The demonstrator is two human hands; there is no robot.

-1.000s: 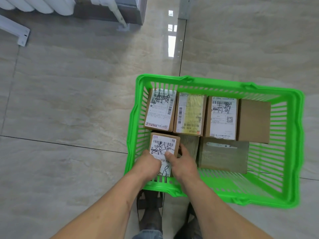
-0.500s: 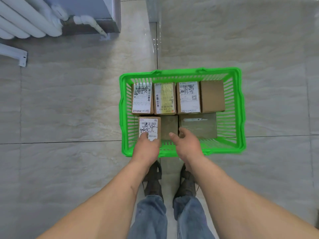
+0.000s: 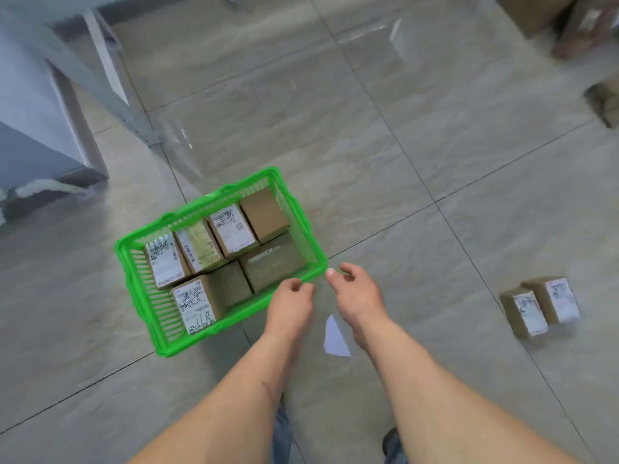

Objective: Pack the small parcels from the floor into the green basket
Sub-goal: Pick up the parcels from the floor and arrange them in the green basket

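The green basket (image 3: pixel 160 333) sits on the tiled floor (image 3: pixel 385 155), packed with cardboard parcels (image 3: pixel 231 231) lying side by side. Both hands are empty, fingers loosely curled: the left hand (image 3: pixel 290 304) over the basket's near corner, the right hand (image 3: pixel 355 293) just beside it. Two small parcels (image 3: pixel 541 306) stand together on the floor, well apart to the right.

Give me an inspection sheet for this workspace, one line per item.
Surface: grey tiled floor, glossy.
Job's things: green basket holding seven parcels; two labelled parcels on the floor at right.
Clutter: white paper scrap between the forearms; blurred boxes far right.
Grippers: left hand and right hand empty, fingers loosely curled, near the basket's rim.
Cables: nothing seen.
Surroundings: grey cabinet at left.
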